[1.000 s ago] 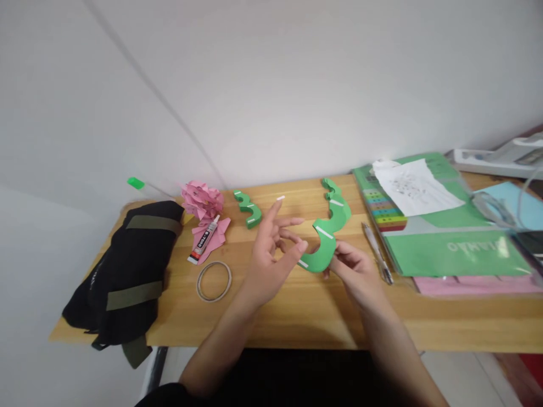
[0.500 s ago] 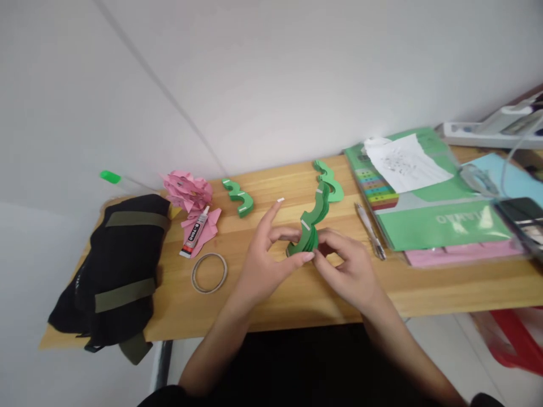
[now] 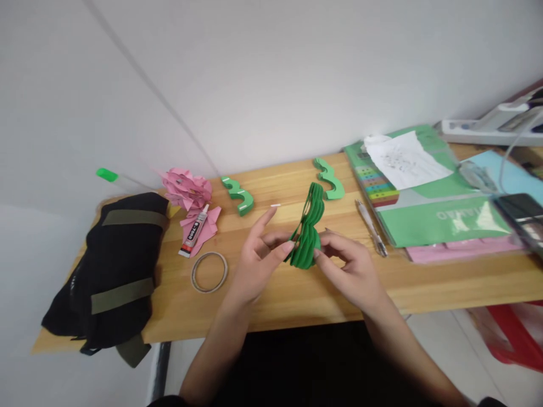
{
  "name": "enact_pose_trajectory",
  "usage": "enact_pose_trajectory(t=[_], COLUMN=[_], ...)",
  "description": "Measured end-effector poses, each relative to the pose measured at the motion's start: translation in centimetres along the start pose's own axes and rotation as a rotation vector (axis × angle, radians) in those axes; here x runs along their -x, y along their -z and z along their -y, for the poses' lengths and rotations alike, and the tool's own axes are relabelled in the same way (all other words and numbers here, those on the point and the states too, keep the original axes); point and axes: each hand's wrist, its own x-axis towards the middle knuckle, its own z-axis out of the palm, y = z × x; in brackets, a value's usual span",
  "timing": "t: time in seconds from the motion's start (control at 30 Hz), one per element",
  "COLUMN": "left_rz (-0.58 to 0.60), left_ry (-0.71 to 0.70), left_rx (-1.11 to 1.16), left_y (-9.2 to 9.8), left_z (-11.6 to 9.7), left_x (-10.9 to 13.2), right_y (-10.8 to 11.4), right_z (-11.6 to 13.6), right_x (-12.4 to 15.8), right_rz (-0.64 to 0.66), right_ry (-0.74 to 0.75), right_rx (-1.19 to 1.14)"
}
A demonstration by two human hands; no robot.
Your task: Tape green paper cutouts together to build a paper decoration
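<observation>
A wavy green paper stack (image 3: 309, 232), its layers fanned apart, is held upright above the table between my two hands. My left hand (image 3: 261, 254) pinches its left side with thumb and fingers, while the index finger points up with a small white strip (image 3: 276, 205) at its tip. On the other side, my right hand (image 3: 350, 263) grips the right edge between thumb and fingers. Behind the held piece lie two more wavy green paper stacks, one to the left (image 3: 238, 196) with white strips on it and one to the right (image 3: 330, 178).
To the left are a black bag (image 3: 121, 265), a pink paper flower (image 3: 187, 189), a glue tube (image 3: 194, 232) and a tape roll (image 3: 209, 272). Rightward lie a pen (image 3: 371, 227), a green packet (image 3: 441, 223) with crumpled white paper (image 3: 407, 159), a phone (image 3: 520, 212) and a power strip (image 3: 479, 131).
The green paper stack has turned and spread open: its flat face with white strips showed before, now its fanned layered edges face me. Both hands stay nearly in place.
</observation>
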Motion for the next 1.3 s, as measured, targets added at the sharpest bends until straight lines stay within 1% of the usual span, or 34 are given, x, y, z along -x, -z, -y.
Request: enact_pose_trajectory(t=[0.1,0.17,0.2,0.27,0.33,0.4,0.43,0.5,0.57,0.63,0.7,0.73,0.77,0.83,0.93,1.0,1.1,1.2,1.3], left_rz=[-0.054,-0.091,-0.107,-0.115,-0.082,-0.052,-0.048,-0.05,-0.069,-0.102,-0.126,-0.123,-0.109,-0.063,0.01,0.047,0.08,0.054,-0.022], left_ry=[-0.021,-0.045,-0.059,-0.066,-0.048,-0.018,-0.003,0.025,0.028,-0.013,-0.064,-0.079,-0.082,-0.059,0.001,0.021,0.037,0.001,-0.126], left_rx=[-0.071,-0.137,-0.177,-0.261,-0.335,-0.406,-0.435,-0.474,-0.499,-0.561,-0.667,-0.715,-0.749,-0.767,-0.702,-0.646,-0.592,-0.656,-0.819], left_y=[0.0,-0.1,-0.1,0.0,0.4,0.9,1.3,1.9,2.6,3.1,3.5,3.6,3.7,3.9,3.7,3.5,3.2,3.4,4.2], left_z=[0.0,-0.1,-0.1,-0.1,0.1,0.8,1.3,2.6,3.8,4.7,5.1,5.1,5.1,5.1,5.6,6.0,6.4,5.8,4.7], left_x=[0.3,0.8,1.1,2.0,2.9,3.8,4.1,4.4,4.4,4.2,4.0,3.9,3.9,4.1,4.7,5.1,5.2,4.6,3.7], right_y=[-0.3,-0.5,-0.6,-0.7,-0.7,-0.7,-0.7,-0.7,-0.7,-0.6,-0.5,-0.5,-0.6,-0.8,-1.1,-1.2,-0.9,-0.3,0.7], right_z=[-0.1,-0.4,-0.6,-1.2,-1.9,-2.8,-3.2,-3.9,-4.2,-4.3,-4.1,-3.9,-3.8,-3.7,-3.9,-4.1,-4.1,-3.8,-3.6], right_x=[-0.1,-0.2,-0.2,-0.2,-0.1,0.4,0.7,1.4,2.0,2.3,2.2,2.0,1.9,1.5,1.2,0.9,0.4,-0.4,-1.3], right_rz=[-0.022,-0.034,-0.018,0.087,0.247,0.365,0.39,0.371,0.281,0.157,0.072,0.057,0.065,0.124,0.202,0.216,0.201,0.196,0.187], right_ry=[-0.029,-0.088,-0.137,-0.266,-0.404,-0.527,-0.576,-0.613,-0.539,-0.406,-0.298,-0.259,-0.226,-0.164,-0.113,-0.109,-0.109,-0.083,-0.054], right_rx=[-0.081,-0.171,-0.227,-0.352,-0.442,-0.439,-0.4,-0.269,-0.083,0.126,0.292,0.343,0.375,0.413,0.44,0.434,0.412,0.429,0.489])
